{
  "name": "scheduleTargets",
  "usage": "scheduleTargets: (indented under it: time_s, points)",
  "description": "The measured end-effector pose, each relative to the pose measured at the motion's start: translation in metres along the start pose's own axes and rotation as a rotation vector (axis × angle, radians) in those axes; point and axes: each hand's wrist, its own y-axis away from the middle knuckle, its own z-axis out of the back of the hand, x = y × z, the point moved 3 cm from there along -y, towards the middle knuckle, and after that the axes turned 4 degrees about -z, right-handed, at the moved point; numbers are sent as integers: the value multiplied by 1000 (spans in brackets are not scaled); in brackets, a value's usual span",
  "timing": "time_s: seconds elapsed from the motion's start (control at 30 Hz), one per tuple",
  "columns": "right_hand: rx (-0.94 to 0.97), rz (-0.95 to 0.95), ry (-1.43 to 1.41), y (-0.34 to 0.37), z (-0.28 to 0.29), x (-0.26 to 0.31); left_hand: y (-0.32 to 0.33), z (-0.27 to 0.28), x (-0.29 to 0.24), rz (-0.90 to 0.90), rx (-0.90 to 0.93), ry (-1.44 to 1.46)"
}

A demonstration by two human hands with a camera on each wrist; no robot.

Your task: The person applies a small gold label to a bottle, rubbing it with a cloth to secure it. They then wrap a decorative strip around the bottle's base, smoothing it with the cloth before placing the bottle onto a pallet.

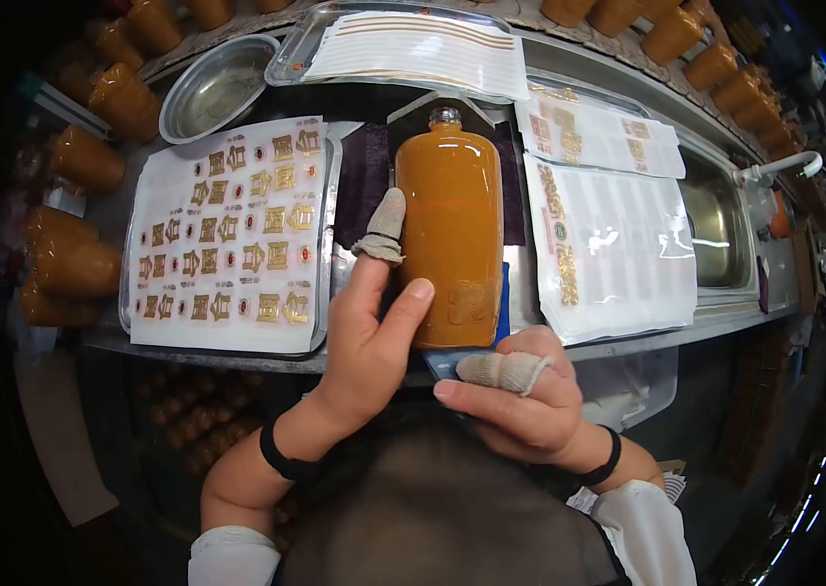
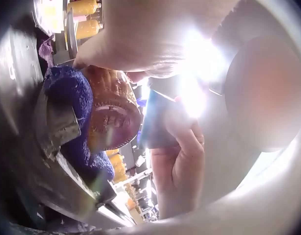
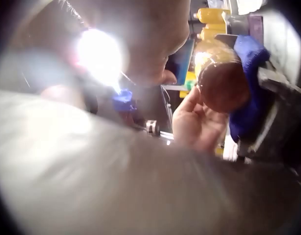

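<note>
An orange-brown glass bottle point(image 1: 447, 225) with a silvery neck lies flat, its base toward me. My left hand point(image 1: 369, 337) holds its left side, thumb on the upper face beside a faint square emblem point(image 1: 472, 302). A cloth finger cot point(image 1: 385, 220) covers one left finger. Just past the base, my right hand point(image 1: 530, 405) pinches a flat blue scraper point(image 1: 444, 363), also seen in the left wrist view as a blue-grey blade point(image 2: 158, 120). Its finger wears a cot too. Blue towelling point(image 2: 72, 93) on a metal holder lies under the bottle.
To the left is a tray point(image 1: 323, 327) bearing a sheet of gold and red decals point(image 1: 227, 234). Decal sheets point(image 1: 618, 249) lie right, beside a sink point(image 1: 716, 225) with a faucet. A metal bowl point(image 1: 217, 90) and a tray of white strips point(image 1: 413, 49) stand behind. Similar bottles line the edges.
</note>
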Motion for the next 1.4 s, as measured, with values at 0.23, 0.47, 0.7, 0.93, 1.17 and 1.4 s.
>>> scheduleTargets:
  time_s: [0.23,0.47,0.7,0.93,1.17,1.4]
  points:
    - [105,150,-20,-12,-10,3,-3,16,-8,78,100,84]
    - [22,-38,-150,-2,12,-18,4,11,-32,-172,430,-454]
    - [-84,-265,-249,17,16,-37,12,-22,-2,-472,287,-942]
    - [-69,-136,-137,4,16,-29,17,-8,1,-351,228,-767]
    - [-218,-563,-313,-10,13,-48,21,-5,8,-203,233,-558]
    - [-137,-481,-184,-5,10,-31,21,8,15,-191,272,-557]
